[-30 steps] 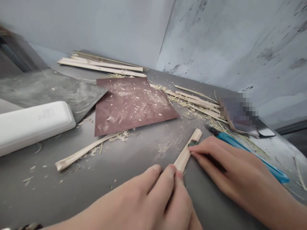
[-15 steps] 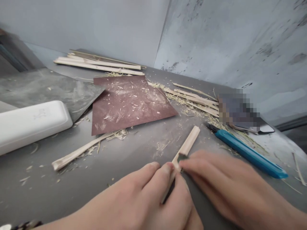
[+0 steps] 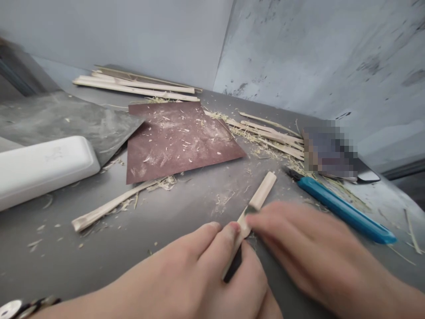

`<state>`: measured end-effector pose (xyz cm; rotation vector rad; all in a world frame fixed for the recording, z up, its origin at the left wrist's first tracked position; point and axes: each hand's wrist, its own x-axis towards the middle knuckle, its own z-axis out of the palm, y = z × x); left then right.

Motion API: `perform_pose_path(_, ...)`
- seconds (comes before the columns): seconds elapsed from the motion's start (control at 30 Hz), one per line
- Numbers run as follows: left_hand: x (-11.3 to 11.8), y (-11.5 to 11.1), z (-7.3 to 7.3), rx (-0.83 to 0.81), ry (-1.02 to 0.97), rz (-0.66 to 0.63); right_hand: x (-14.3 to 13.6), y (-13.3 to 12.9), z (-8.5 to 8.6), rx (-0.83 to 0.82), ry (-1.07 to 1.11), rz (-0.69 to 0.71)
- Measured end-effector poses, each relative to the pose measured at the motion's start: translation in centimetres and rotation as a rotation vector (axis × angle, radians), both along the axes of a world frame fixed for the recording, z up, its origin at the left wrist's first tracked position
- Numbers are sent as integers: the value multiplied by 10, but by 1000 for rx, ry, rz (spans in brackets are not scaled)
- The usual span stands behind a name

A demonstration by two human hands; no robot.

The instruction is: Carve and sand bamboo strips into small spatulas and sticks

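Note:
A pale wooden strip (image 3: 263, 191) lies slantwise on the grey table in front of me. My left hand (image 3: 212, 270) is closed around its near part, thumb and fingers pressing it down. My right hand (image 3: 299, 243), slightly blurred, pinches a small dark piece of sandpaper (image 3: 251, 210) against the strip, just beyond my left fingertips. Most of that piece is hidden by the fingers. To the right of my right hand lies a blue utility knife (image 3: 345, 209), with its dark tip toward the strip.
A reddish-brown sandpaper sheet (image 3: 179, 146) bears wood dust and shavings. A grey sheet (image 3: 73, 117) and a white case (image 3: 46, 170) lie left. Bamboo strips (image 3: 139, 87) are stacked behind; more strips (image 3: 272, 133) lie by a blurred-out phone-like object (image 3: 332, 153). One stick (image 3: 102, 212) sits front left.
My right hand and the sandpaper have shifted slightly farther up along the strip. My left hand keeps the strip in the same place.

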<state>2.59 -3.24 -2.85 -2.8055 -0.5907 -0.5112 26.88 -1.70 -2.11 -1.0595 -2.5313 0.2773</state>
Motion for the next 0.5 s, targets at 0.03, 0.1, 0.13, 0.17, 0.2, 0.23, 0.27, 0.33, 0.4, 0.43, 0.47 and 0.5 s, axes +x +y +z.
perform_pose_path(0.03,0,0,0,-2,-2,-2,0,0,-1,1,1,-2)
perform_pose_path(0.1,1,0,1,-9,-5,3,-1,-1,-1,17,-3,-12)
perform_pose_path(0.13,1,-1,1,-13,-9,1,-1,-1,-2,27,-10,-13)
perform_pose_path(0.17,1,-2,0,-17,-9,-5,-1,-1,-2,37,-17,-18)
perform_pose_path(0.2,0,-3,-1,-15,-5,-8,-2,-1,-2,50,-21,-19)
perform_pose_path(0.23,-1,-4,-2,-10,5,-9,-2,0,-2,64,-25,-21)
perform_pose_path(0.27,-2,-6,-4,2,10,-21,-2,2,-2,80,-28,-29)
perform_pose_path(0.33,-3,-9,-7,36,6,-12,-2,4,-2,103,-34,-45)
perform_pose_path(0.4,-4,-13,-9,83,-33,19,-2,5,-2,105,-33,-40)
perform_pose_path(0.43,-5,-15,-10,102,-49,40,-2,4,-2,102,-31,-38)
perform_pose_path(0.47,-5,-16,-9,117,-56,57,-2,4,-2,100,-29,-28)
perform_pose_path(0.5,-5,-17,-8,124,-49,65,-2,3,-2,98,-25,-15)
